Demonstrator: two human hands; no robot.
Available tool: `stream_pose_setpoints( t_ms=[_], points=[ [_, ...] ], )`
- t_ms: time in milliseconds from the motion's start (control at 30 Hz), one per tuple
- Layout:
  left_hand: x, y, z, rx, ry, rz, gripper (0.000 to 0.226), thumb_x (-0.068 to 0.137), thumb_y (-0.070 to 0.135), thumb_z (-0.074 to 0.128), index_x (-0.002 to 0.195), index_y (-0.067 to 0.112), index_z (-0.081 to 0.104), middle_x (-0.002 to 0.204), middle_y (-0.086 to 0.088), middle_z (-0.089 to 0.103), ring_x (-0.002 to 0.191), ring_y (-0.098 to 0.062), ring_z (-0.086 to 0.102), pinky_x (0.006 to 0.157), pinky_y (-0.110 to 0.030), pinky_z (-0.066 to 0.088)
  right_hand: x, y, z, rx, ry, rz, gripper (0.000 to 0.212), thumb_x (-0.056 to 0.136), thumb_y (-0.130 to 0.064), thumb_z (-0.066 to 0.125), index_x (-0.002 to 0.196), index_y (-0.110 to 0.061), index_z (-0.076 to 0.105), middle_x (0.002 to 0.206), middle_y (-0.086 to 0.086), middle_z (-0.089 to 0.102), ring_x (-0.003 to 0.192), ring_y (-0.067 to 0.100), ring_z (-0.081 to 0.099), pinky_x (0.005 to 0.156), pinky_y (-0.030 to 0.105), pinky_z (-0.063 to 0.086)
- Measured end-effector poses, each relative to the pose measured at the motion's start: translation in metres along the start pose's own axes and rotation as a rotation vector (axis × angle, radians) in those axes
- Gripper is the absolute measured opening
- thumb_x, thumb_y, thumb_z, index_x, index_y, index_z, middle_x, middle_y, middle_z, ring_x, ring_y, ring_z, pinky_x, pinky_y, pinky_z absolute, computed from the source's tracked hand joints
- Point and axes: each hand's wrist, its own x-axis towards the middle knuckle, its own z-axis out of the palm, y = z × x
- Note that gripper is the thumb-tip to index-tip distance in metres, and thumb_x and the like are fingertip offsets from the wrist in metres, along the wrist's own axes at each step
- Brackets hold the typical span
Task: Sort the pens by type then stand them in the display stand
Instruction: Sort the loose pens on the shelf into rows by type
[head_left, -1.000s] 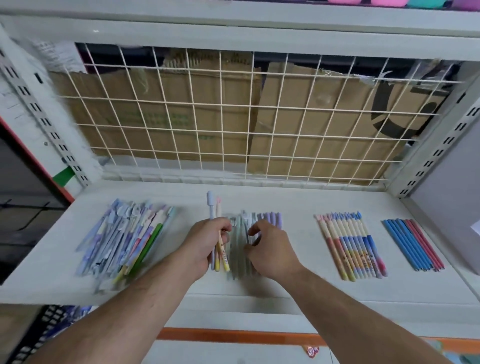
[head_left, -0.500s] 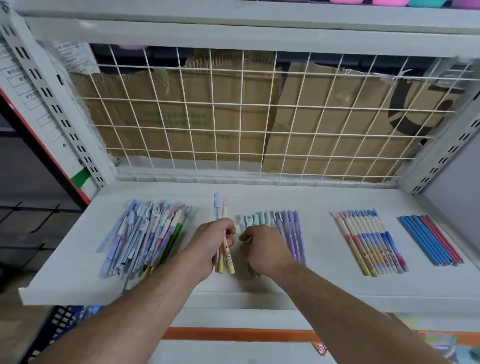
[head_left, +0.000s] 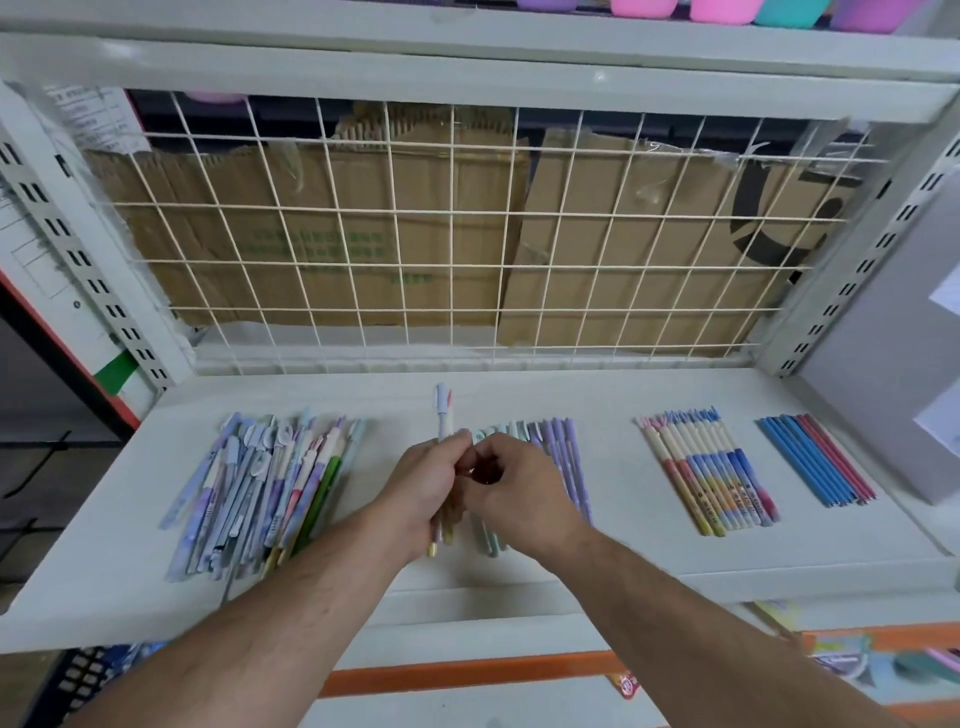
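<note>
On the white shelf lie pens in groups. My left hand grips a few pens, their caps pointing away from me and their yellow ends showing below the hand. My right hand is curled right beside it, fingertips meeting the left hand at the held pens; whether it pinches one is hidden. Under the right hand lies a row of pale green and purple pens. A mixed pile of pens lies at the left.
A row of pens with pink, orange and blue bands and a row of thin blue and red refills lie at the right. A wire grid with cardboard behind closes the shelf's back. A grey box stands at the far right.
My right hand has lifted off the green and purple row and moved left to meet my left hand at the held pens. The camera has shifted slightly.
</note>
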Motion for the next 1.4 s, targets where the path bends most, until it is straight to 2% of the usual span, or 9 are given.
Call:
stream_pose_setpoints(
  t_ms=[133,333,533,733,867,1000,1167,1300,1400],
  points=[
    [-0.003,0.004,0.006,-0.097,-0.003,-0.095,0.051,0.086,0.066,0.055,0.071,0.018,0.063,0.058,-0.003,0.051,0.041,-0.017,0.038,0.046,-0.024,0.028,-0.001,-0.001,-0.002,0.082,-0.013,0.038,0.012,0.081,-0.015,0.073,0.091,-0.014,0.067,0.075,0.006,0.075,0.07,0.02,0.073,0.07,0.03,0.06],
    [-0.004,0.003,0.007,-0.105,0.082,-0.03,0.023,0.087,0.031,0.042,0.07,0.016,0.044,0.052,0.001,0.044,0.038,-0.017,0.037,0.044,-0.022,0.032,0.003,-0.005,0.002,0.012,0.034,0.091,0.007,0.079,-0.02,0.075,0.081,-0.018,0.069,0.069,-0.006,0.071,0.061,0.006,0.065,0.059,0.019,0.05],
    [-0.01,0.002,0.001,-0.08,0.031,-0.058,0.032,0.091,0.032,0.041,0.068,0.014,0.054,0.048,-0.002,0.054,0.035,-0.019,0.049,0.037,-0.018,0.038,0.007,-0.009,0.012,-0.094,-0.031,0.124,0.01,0.086,-0.026,0.069,0.091,-0.021,0.062,0.077,0.002,0.072,0.059,0.023,0.07,0.055,0.035,0.056],
    [-0.003,-0.001,-0.014,-0.066,0.147,-0.047,0.018,0.081,0.023,0.041,0.066,0.015,0.049,0.051,-0.001,0.041,0.04,-0.017,0.033,0.044,-0.022,0.027,0.009,-0.006,0.023,-0.118,0.09,0.062,0.027,0.087,-0.022,0.066,0.106,-0.031,0.049,0.068,-0.007,0.065,0.047,0.005,0.062,0.034,0.023,0.041],
    [0.006,0.003,-0.027,-0.086,0.251,-0.03,0.016,0.084,0.014,0.047,0.072,0.011,0.057,0.05,0.0,0.045,0.043,-0.017,0.037,0.044,-0.023,0.028,0.014,0.001,0.02,-0.282,0.12,0.005,0.027,0.086,-0.012,0.06,0.109,-0.026,0.052,0.07,0.002,0.065,0.055,0.021,0.063,0.048,0.035,0.048],
    [0.01,0.001,-0.03,-0.031,0.292,0.019,0.014,0.081,0.014,0.056,0.075,0.008,0.067,0.058,-0.002,0.056,0.063,-0.023,0.047,0.066,-0.032,0.037,0.016,0.01,0.021,-0.592,0.005,-0.069,0.023,0.089,-0.018,0.056,0.111,-0.021,0.058,0.079,0.002,0.064,0.062,0.021,0.058,0.05,0.024,0.038],
    [0.007,0.002,-0.026,0.02,0.26,0.038,0.023,0.068,0.024,0.063,0.082,0.007,0.065,0.067,-0.008,0.045,0.064,-0.023,0.041,0.059,-0.032,0.031,0.018,0.015,0.022,-0.728,-0.052,-0.043,0.022,0.089,-0.01,0.052,0.103,-0.013,0.069,0.089,0.005,0.07,0.078,0.023,0.067,0.066,0.031,0.056],
    [0.01,0.001,-0.018,0.015,0.204,0.038,0.014,0.081,0.015,0.066,0.084,0.001,0.068,0.06,-0.008,0.055,0.054,-0.021,0.048,0.058,-0.03,0.037,0.014,0.018,0.011,-0.467,0.05,0.001,0.022,0.094,-0.013,0.053,0.075,-0.02,0.062,0.063,-0.005,0.063,0.044,0.002,0.057,0.039,0.013,0.039],
    [0.01,0.002,0.001,-0.001,0.118,0.05,0.006,0.083,0.01,0.066,0.081,0.004,0.066,0.068,-0.013,0.06,0.056,-0.023,0.055,0.055,-0.027,0.046,0.008,0.017,-0.007,-0.159,0.117,0.012,0.016,0.092,-0.021,0.061,0.078,-0.026,0.065,0.062,-0.008,0.067,0.054,-0.001,0.061,0.048,0.01,0.042]
  ],
)
